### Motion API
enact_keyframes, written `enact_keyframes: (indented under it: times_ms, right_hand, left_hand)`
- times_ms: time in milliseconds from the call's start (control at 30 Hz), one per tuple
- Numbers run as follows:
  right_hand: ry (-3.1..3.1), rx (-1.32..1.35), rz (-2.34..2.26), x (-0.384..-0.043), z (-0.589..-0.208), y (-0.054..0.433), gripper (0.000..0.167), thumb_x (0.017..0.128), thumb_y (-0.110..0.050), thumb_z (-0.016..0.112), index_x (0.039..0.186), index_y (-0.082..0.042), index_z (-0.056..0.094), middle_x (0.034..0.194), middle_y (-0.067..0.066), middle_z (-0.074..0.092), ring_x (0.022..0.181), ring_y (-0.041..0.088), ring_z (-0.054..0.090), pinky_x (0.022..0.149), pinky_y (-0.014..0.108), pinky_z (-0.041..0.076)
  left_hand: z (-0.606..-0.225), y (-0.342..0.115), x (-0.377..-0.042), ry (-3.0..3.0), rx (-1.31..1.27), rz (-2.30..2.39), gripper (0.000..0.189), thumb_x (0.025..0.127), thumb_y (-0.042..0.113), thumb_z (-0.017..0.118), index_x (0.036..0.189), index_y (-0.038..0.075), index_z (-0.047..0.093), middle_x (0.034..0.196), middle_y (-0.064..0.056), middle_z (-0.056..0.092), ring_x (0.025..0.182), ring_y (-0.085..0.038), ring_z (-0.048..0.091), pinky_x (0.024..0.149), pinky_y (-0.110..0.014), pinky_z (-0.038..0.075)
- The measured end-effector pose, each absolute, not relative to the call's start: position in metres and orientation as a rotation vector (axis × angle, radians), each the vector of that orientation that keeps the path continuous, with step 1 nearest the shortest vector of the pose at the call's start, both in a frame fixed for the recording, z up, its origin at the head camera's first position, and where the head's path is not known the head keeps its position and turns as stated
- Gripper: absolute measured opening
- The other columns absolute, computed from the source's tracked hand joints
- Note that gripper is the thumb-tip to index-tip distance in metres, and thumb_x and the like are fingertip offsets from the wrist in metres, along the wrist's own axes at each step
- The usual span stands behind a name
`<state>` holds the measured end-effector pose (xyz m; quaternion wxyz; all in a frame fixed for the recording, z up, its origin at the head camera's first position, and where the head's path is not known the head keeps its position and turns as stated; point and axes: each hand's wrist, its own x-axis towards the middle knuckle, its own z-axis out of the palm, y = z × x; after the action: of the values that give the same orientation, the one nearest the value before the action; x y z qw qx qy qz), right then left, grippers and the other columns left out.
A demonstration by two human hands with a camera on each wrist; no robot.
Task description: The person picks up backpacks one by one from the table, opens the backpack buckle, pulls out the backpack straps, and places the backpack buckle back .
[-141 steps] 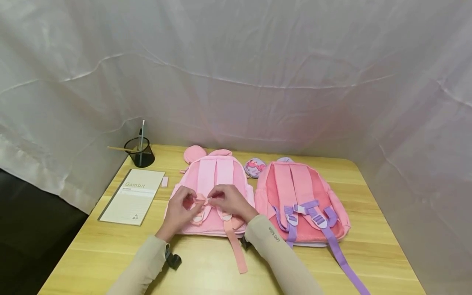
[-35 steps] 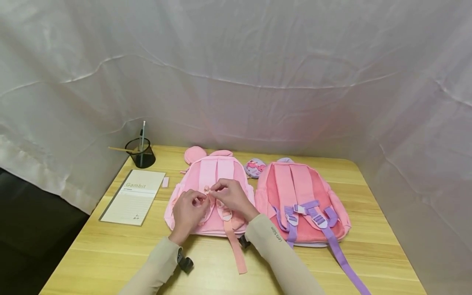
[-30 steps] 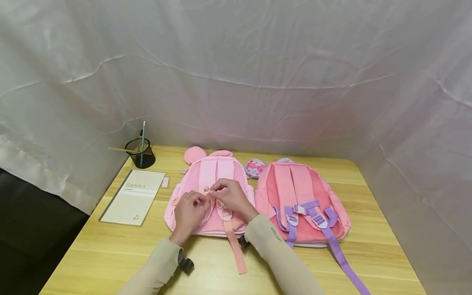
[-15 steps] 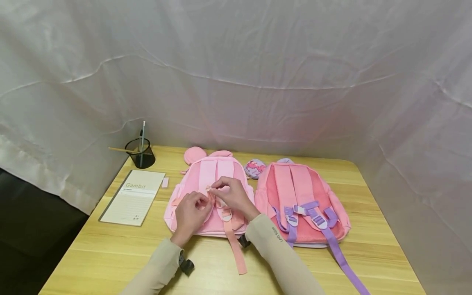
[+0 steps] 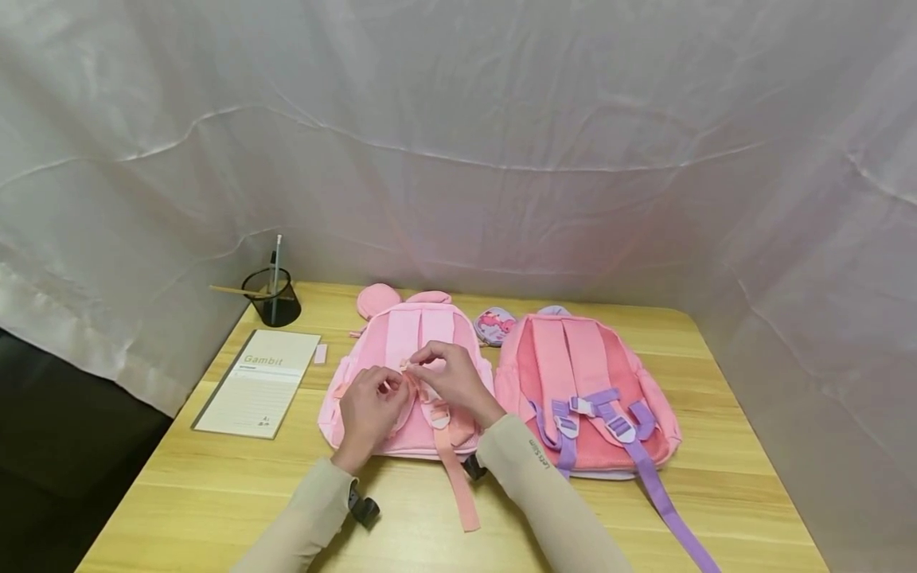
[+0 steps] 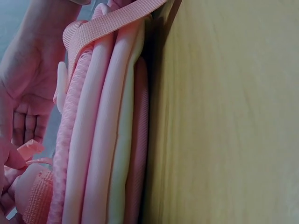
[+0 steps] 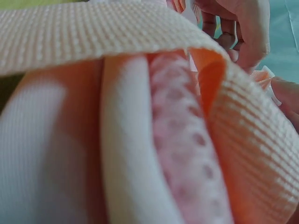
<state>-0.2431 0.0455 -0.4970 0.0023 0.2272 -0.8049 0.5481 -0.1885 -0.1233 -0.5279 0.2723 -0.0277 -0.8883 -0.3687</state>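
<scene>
A light pink backpack (image 5: 383,362) lies on the table with its shoulder straps up. Over its middle, my right hand (image 5: 453,386) pinches a small white buckle (image 7: 272,92) between thumb and fingertips; orange webbing (image 7: 261,77) runs into it. My left hand (image 5: 371,410) is just left of and below it, with thumb and fingers pinched on the orange strap (image 6: 31,149). Both sets of fingertips nearly meet, and they hide most of the buckle in the head view. A long orange strap tail (image 5: 458,497) hangs off the bag onto the table.
To the right lies a second pink backpack (image 5: 623,374) with purple straps (image 5: 662,497) and a white buckle (image 5: 582,407). At left are a notebook (image 5: 256,386), an eraser-like pink piece (image 5: 320,354) and a black mesh pen holder (image 5: 282,309). Grey curtains surround the table (image 5: 172,493).
My left hand has shifted right since the oldest frame, and my right fingertips have moved slightly up the bag. A small loop above the fingertips a second ago is now mostly covered.
</scene>
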Motion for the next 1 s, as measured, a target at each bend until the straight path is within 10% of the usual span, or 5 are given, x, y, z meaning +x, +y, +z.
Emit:
enact_keyframes:
  times_ms: [667, 1000]
  right_hand:
    - [-2.512, 0.69, 1.716, -0.242, -0.4949, 0.0465, 0.006, 0.09, -0.012, 0.08, 0.095, -0.009, 0.077, 0.095, 0.003, 0.077, 0.095, 0.013, 0.069, 0.096, 0.04, 0.054]
    - [-2.509, 0.699, 1.728, -0.242, -0.4916, 0.0486, 0.006, 0.091, -0.011, 0.079, 0.096, -0.009, 0.077, 0.095, 0.004, 0.077, 0.096, 0.014, 0.069, 0.099, 0.041, 0.053]
  left_hand:
    - [-0.5296, -0.121, -0.1865, -2.374, -0.118, -1.011, 0.015, 0.084, 0.023, 0.083, 0.077, 0.018, 0.07, 0.074, 0.003, 0.064, 0.071, -0.015, 0.057, 0.062, -0.03, 0.043]
    - [-0.5219, -0.1295, -0.1951, -2.357, -0.17, -1.422, 0.016, 0.098, 0.021, 0.073, 0.111, 0.011, 0.071, 0.094, -0.003, 0.064, 0.08, -0.016, 0.058, 0.07, -0.023, 0.046]
